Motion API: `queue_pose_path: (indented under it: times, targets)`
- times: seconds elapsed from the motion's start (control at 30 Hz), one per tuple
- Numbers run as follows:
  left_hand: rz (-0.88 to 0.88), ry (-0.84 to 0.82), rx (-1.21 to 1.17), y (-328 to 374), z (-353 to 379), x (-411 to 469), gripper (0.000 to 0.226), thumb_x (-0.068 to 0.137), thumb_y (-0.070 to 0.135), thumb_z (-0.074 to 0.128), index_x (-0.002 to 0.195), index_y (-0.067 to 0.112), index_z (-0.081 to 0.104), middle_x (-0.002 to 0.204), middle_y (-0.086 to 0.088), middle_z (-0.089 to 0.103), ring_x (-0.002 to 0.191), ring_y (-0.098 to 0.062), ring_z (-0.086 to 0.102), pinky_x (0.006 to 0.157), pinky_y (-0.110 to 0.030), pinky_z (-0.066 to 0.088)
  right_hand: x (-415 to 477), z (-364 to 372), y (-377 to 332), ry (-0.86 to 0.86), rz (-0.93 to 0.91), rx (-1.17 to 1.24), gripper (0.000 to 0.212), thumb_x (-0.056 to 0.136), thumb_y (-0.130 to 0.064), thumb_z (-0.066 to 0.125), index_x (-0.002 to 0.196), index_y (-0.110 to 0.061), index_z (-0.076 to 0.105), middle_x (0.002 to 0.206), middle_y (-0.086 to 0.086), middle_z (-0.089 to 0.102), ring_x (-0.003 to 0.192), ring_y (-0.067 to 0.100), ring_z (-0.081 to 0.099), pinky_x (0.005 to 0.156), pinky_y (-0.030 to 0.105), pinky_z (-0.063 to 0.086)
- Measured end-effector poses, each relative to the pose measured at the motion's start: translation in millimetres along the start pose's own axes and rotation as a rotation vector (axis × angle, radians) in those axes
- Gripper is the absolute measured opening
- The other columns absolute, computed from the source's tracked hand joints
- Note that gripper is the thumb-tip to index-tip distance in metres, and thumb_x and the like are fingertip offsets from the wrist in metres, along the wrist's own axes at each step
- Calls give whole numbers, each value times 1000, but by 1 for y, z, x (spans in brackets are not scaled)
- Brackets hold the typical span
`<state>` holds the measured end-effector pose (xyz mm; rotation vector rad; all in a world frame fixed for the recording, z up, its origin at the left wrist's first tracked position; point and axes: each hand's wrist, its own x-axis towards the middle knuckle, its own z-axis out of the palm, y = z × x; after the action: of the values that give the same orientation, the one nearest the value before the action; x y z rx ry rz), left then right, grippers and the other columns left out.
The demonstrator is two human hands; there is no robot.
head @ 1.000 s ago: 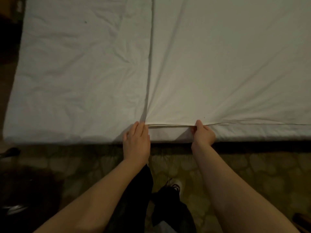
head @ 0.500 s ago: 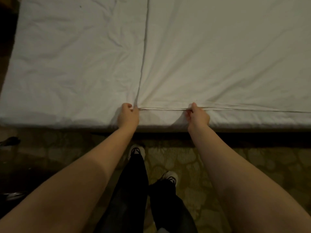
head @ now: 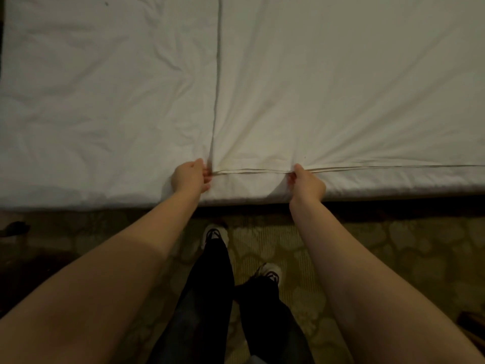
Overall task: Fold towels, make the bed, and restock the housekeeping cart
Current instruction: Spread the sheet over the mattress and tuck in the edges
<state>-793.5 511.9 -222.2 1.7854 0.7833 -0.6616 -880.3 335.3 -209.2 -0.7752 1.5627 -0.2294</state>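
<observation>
Your left hand [head: 189, 177] and right hand [head: 305, 181] both pinch the sheet [head: 341, 88] hem, fingers curled, near the bed [head: 78, 101] edge. Left grip looks partly shadowed; it seems to hold the sheet's corner.

The person is wearing loose black trousers [head: 210, 298] that are falling straight over the ankles. On the feet they are wearing light sneakers with dark laces and dark trim, the left sneaker [head: 214, 233] and the right sneaker [head: 270, 271]. The left forearm [head: 131, 258], right forearm [head: 341, 258], left hand [head: 189, 178] and right hand [head: 307, 183] are showing bare.
</observation>
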Motion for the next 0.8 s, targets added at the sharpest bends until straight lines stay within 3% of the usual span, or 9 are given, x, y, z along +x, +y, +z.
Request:
queue_pose_path:
  times: [0.1,0.23,0.3,0.37,0.6,0.7,0.8]
  targets:
    - [-26,-89,-64,2,17,-11,21,94,35,55,105,17,56,89,-3,61,73,-13,61,64,-30,54,2,-2,-1,2,-13,-45,23,84,-11,69,63,-12,60,69,0,62,72,15,60,74,25,53]
    - [-8,-35,-103,-3,21,-12,31,95,20,56,121,5,55,95,-7,60,69,-10,59,64,-27,53,5,-3,-3,-8,-20,-93,21,85,-13,69,65,-11,62,72,1,63,70,13,59,69,23,51]
    - [112,25,14,-6,19,-11,17,97,18,52,103,5,62,85,-7,60,63,-10,57,66,-28,54,2,-2,-1,0,-34,-67,22,86,-12,68,65,-10,62,71,2,62,67,11,58,64,21,52]
    - [192,75,82,-11,17,-10,19,97,19,51,84,9,60,80,-9,59,61,-10,55,72,-32,55,-2,-2,3,11,-48,-23,22,87,-10,67,66,-8,62,70,3,60,67,11,58,63,20,52]
    - [203,89,153,-17,20,-2,20,97,18,50,84,5,58,82,-13,58,57,-11,53,77,-37,54,0,-4,-5,15,-35,-67,21,89,-16,65,69,-13,62,75,3,61,69,11,57,61,20,51]
    - [197,97,156,-16,21,-1,19,98,16,49,85,5,57,82,-12,58,58,-10,53,77,-38,54,5,-8,-19,81,-59,-2,14,92,-26,60,82,-16,61,84,0,60,76,13,56,64,22,50]
    - [193,103,154,-17,21,-2,20,98,16,49,83,4,56,81,-12,57,59,-10,53,77,-37,54,16,-15,-36,148,-52,-22,17,93,-31,56,95,-15,60,80,-3,56,72,12,53,60,22,46]
